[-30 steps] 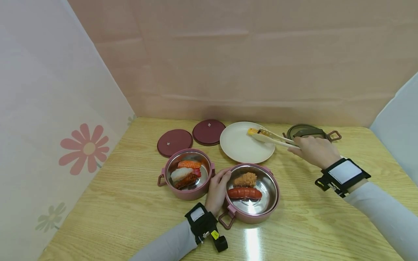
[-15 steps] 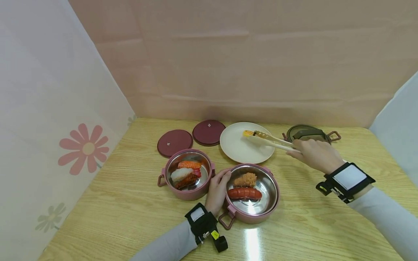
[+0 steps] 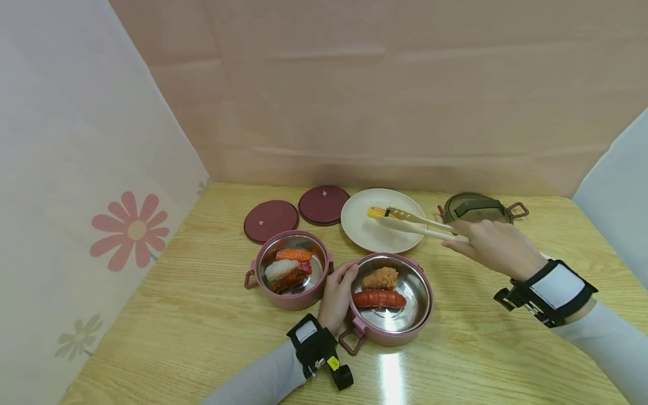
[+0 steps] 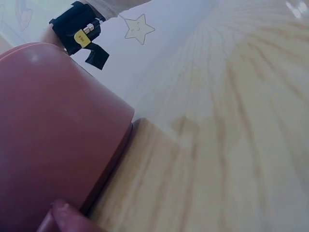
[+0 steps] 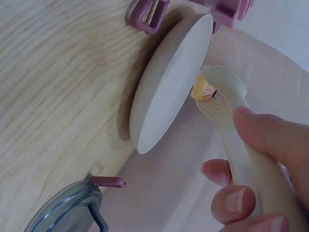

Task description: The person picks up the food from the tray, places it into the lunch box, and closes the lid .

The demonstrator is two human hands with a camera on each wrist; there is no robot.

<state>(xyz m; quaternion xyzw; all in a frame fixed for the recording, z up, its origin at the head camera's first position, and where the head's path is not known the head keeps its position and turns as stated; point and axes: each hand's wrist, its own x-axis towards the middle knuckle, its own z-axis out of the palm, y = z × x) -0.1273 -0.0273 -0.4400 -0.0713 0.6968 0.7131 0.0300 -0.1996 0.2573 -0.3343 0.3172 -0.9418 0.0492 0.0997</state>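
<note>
My right hand (image 3: 496, 244) grips cream tongs (image 3: 430, 228), which pinch a yellow piece of egg sushi (image 3: 377, 212) with a dark band. In the right wrist view the egg sushi (image 5: 203, 89) is between the tong tips, beside the rim of the cream plate (image 5: 169, 82). My left hand (image 3: 336, 295) rests against the left side of a pink pot (image 3: 430, 309), fingers at its rim. That pot holds a red sausage (image 3: 379, 300) and a fried chicken piece (image 3: 381, 278). Another pink pot (image 3: 288, 304), left of the hand, holds several sushi pieces (image 3: 283, 270).
Two maroon lids (image 3: 271, 222) lie behind the left pot. At the back right sits a dark green lidded container (image 3: 478, 208) with maroon handles. A paper wall (image 3: 385, 112) rises behind the table; a flowered wall (image 3: 116, 169) borders its left.
The tongs with the egg sushi have moved left over the plate, and my right hand has come slightly nearer. My left hand and both pots have stayed put.
</note>
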